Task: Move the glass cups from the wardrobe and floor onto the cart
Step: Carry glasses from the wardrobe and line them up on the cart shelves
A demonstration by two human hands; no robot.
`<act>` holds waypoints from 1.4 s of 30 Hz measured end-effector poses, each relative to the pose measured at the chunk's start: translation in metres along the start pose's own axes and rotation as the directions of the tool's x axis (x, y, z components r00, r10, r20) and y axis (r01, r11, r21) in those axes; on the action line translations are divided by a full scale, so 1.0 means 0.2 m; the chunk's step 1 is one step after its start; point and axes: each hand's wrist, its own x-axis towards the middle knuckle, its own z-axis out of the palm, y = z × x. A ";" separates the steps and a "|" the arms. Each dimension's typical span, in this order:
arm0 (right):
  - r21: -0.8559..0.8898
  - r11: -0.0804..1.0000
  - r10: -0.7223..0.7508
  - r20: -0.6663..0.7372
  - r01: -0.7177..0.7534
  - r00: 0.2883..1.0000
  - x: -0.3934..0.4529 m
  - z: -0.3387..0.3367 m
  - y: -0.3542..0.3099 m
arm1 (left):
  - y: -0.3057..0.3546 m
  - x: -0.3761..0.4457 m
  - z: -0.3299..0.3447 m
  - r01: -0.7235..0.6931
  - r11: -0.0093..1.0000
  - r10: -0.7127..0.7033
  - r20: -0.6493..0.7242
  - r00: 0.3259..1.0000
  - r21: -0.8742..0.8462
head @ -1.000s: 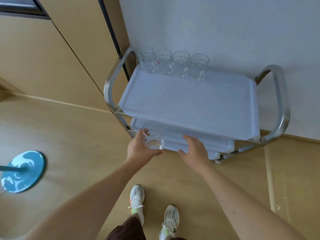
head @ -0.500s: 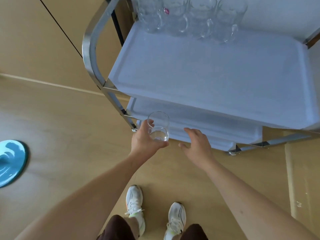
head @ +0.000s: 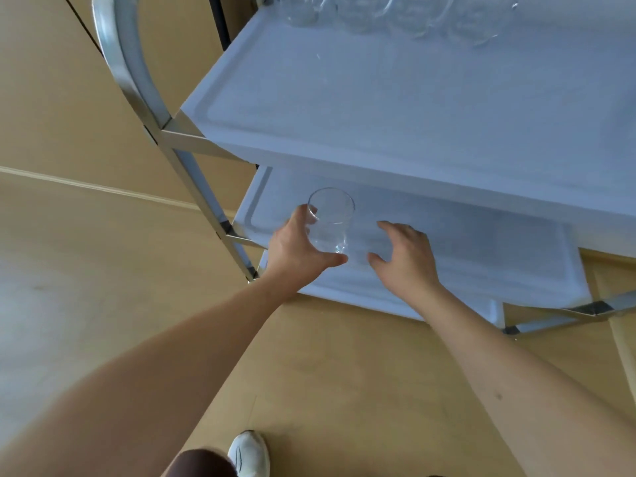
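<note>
My left hand (head: 297, 251) grips a clear glass cup (head: 331, 220), upright, over the left part of the cart's middle white shelf (head: 464, 235). I cannot tell whether the cup's base touches the shelf. My right hand (head: 406, 256) hovers just to the right of the cup with fingers spread, holding nothing. Several glass cups (head: 389, 12) stand in a row along the back of the top shelf (head: 395, 98), cut off by the top of the frame.
The cart has a metal frame with a curved left handle (head: 127, 53) and a third white shelf (head: 361, 287) low near the floor. Wooden wardrobe panels (head: 51, 98) rise on the left. My white shoe (head: 249, 456) stands on the wooden floor below.
The view has come closer to the cart. My left hand has carried the cup forward from the cart's front edge to over the middle shelf; my right hand has moved forward alongside it.
</note>
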 end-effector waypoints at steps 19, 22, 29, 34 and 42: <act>-0.052 0.987 -0.161 -0.284 0.153 0.945 0.47 0.13 0.23 | -0.10 0.54 0.36 -0.289 0.945 0.255 -0.206 0.945 -0.155; 0.001 0.984 -0.170 -0.295 0.178 0.940 0.49 0.16 0.23 | -0.11 0.56 0.39 -0.297 0.935 0.251 -0.231 0.940 -0.195; 0.241 0.931 -0.179 -0.351 0.274 0.919 0.52 0.18 0.16 | -0.14 0.58 0.40 -0.342 0.917 0.292 -0.238 0.926 -0.205; 0.613 0.740 -0.158 -0.242 0.277 0.957 0.57 0.18 0.07 | -0.18 0.62 0.39 -0.362 0.911 0.328 -0.188 0.926 -0.197; 0.613 0.744 -0.105 -0.286 0.267 0.952 0.70 0.22 -0.05 | -0.27 0.74 0.26 -0.404 0.910 0.409 -0.041 0.912 0.092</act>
